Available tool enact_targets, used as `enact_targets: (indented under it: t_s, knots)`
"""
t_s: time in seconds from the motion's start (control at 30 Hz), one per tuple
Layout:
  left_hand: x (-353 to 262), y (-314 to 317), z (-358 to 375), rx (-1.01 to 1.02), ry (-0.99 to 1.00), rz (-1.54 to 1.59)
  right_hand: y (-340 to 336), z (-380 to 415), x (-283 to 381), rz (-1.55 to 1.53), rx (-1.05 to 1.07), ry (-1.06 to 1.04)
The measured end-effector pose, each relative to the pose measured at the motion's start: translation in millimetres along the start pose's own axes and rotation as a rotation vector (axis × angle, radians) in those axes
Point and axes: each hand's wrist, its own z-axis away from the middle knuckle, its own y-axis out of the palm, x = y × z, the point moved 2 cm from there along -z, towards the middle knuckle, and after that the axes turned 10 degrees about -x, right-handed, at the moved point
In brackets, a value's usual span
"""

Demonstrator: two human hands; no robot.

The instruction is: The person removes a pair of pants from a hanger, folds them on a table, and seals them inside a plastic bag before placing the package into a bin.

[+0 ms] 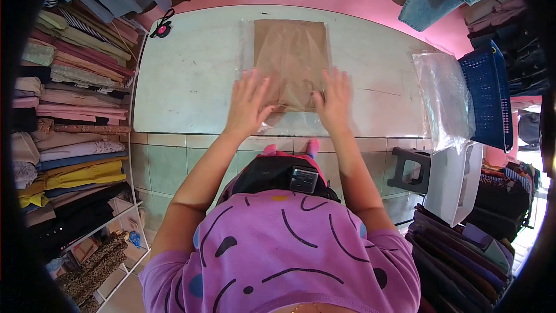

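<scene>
A folded brown garment (291,52) lies flat in a clear plastic bag (330,46) on the white table (191,75). My left hand (248,102) rests at the bag's lower left edge with its fingers spread. On the opposite side, my right hand (334,100) touches the lower right edge, its fingers apart too. Neither hand grips anything. Loose clear plastic shows between and below the hands, near the table's front edge.
Clear plastic bags (445,98) lie at the table's right end beside a blue basket (487,95). A black and pink item (164,28) sits at the back left. Shelves of folded clothes (81,110) stand left; a grey stool (409,169) is below right.
</scene>
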Motion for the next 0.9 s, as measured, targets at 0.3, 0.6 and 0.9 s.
enact_targets:
  t_s: [0.3,0.6,0.9]
  knots:
    - [72,4,53,0.230,0.139,-0.020,-8,34,-77,0.054,0.231,-0.167]
    - [70,-16,47,0.453,0.631,-0.014,-37,43,-77,-0.016,0.322,-0.804]
    - [75,-3,56,0.498,0.628,0.162,-19,57,-85,-0.365,0.259,-0.538]
